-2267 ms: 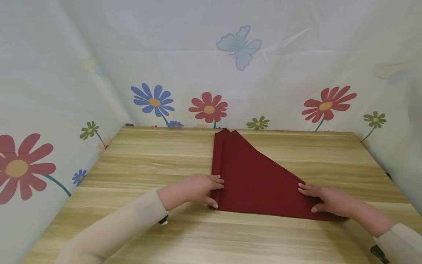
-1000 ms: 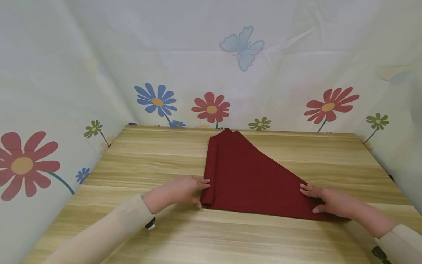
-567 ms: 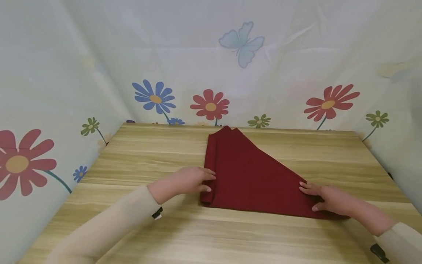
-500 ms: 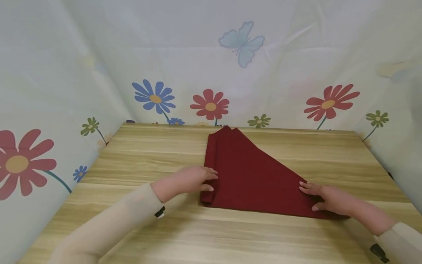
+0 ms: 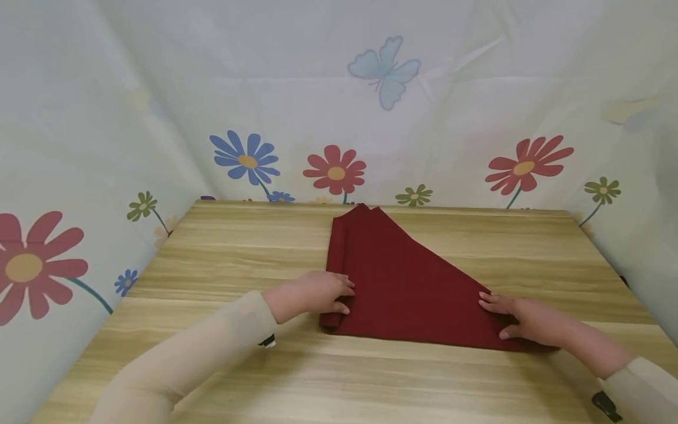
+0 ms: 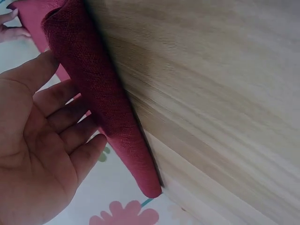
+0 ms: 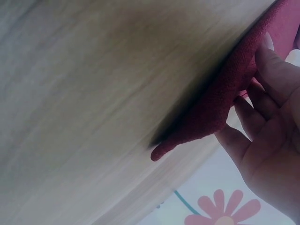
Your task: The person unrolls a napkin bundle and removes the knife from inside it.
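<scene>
One loose left hand (image 5: 316, 292) now reaches farther right over the rolled edge (image 5: 335, 244) of the maroon cloth (image 5: 408, 288) on the table (image 5: 238, 247), seemingly steadying it; the right hand (image 5: 535, 323) (apart, relaxed) touches the right corner.

Left hand (image 6: 43, 147): palm in view, my fingers lightly bent, thumb set apart from the other four.
Red cloth (image 6: 89, 70): rolled edge lies across my fingertips, running from beyond my thumb to past my little finger.
Contact: I find fingertips against the roll; pressure cannot be told.
Coiled end: seen just beyond my thumb tip.
Wooden tabletop (image 6: 211, 93): across the roll from my fingers.
Right hand (image 6: 14, 29): partly in view, past my thumb, at the cloth's edge.
Backdrop (image 6: 101, 185): pale, beyond my little finger, printed with a pink flower (image 6: 124, 216) and green petals (image 6: 105, 153).
</scene>
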`<move>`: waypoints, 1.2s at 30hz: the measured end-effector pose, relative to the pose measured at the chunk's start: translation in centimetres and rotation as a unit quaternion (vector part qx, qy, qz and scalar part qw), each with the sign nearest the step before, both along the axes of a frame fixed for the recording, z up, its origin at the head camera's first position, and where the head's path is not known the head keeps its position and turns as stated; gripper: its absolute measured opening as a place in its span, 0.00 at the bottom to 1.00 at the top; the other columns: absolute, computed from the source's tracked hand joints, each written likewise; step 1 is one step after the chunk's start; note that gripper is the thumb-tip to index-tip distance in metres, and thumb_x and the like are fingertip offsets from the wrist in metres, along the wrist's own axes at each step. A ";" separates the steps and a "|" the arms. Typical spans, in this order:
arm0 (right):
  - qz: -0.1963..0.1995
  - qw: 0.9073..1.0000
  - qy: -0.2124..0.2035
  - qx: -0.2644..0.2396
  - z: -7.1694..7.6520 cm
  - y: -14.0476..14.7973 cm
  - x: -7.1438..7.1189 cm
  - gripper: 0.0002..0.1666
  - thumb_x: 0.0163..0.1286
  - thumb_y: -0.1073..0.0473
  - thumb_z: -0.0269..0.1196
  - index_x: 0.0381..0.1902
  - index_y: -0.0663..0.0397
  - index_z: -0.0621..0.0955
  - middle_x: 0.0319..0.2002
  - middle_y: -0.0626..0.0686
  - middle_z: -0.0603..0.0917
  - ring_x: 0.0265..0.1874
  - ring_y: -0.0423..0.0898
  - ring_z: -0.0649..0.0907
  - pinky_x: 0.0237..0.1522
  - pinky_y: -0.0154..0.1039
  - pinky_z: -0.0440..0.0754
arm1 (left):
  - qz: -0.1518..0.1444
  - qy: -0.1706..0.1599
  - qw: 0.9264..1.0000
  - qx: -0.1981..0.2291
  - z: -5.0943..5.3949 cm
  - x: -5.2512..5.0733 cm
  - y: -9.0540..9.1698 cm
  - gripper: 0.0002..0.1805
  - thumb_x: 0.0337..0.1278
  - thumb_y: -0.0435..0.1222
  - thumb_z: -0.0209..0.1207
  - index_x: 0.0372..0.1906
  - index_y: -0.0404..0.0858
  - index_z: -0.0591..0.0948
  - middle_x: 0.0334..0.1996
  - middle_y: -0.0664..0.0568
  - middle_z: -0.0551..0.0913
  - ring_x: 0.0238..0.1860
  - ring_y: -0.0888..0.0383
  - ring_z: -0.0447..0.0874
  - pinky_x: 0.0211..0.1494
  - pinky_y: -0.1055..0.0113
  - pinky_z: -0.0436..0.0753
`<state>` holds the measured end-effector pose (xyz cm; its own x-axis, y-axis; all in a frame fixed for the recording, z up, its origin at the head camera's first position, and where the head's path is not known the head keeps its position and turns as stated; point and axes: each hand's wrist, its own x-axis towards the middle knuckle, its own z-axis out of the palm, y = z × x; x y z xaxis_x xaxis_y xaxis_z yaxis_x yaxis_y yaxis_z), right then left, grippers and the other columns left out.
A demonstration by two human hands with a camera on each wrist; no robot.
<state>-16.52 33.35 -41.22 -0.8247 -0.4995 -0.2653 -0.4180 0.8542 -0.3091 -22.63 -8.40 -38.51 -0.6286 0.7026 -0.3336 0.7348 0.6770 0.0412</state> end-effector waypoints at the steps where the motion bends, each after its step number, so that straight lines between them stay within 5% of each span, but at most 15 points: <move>1: -0.001 1.000 0.000 0.000 0.0 0.0 0.0 0.40 0.61 0.55 0.73 0.69 0.63 0.76 0.72 0.68 0.73 0.69 0.71 0.72 0.60 0.46 0.84 | 0.001 0.000 1.000 -0.001 0.0 0.0 -0.1 0.24 0.71 0.47 0.61 0.64 0.39 0.82 0.69 0.49 0.80 0.76 0.52 0.72 0.77 0.58 0.73; 26: -0.009 1.000 0.001 0.003 -0.2 -0.2 0.2 0.39 0.61 0.55 0.73 0.69 0.62 0.77 0.72 0.67 0.73 0.69 0.71 0.73 0.59 0.47 0.84 | 0.026 0.012 0.997 0.072 0.1 0.0 -4.9 0.19 0.70 0.41 0.62 0.59 0.35 0.85 0.66 0.44 0.82 0.74 0.45 0.74 0.75 0.52 0.75; 36: -0.007 1.000 -0.004 -0.005 -0.2 0.0 0.1 0.39 0.61 0.55 0.73 0.69 0.63 0.76 0.72 0.68 0.72 0.69 0.72 0.72 0.60 0.44 0.84 | 0.053 0.005 0.997 0.057 0.3 0.1 -6.4 0.22 0.68 0.40 0.64 0.61 0.34 0.83 0.65 0.44 0.82 0.71 0.45 0.77 0.73 0.51 0.77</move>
<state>-16.38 33.31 -41.43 -0.8296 -0.4909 -0.2662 -0.4039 0.8567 -0.3209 -22.51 -14.84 -38.23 -0.7039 0.6655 -0.2481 0.6605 0.7418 0.1159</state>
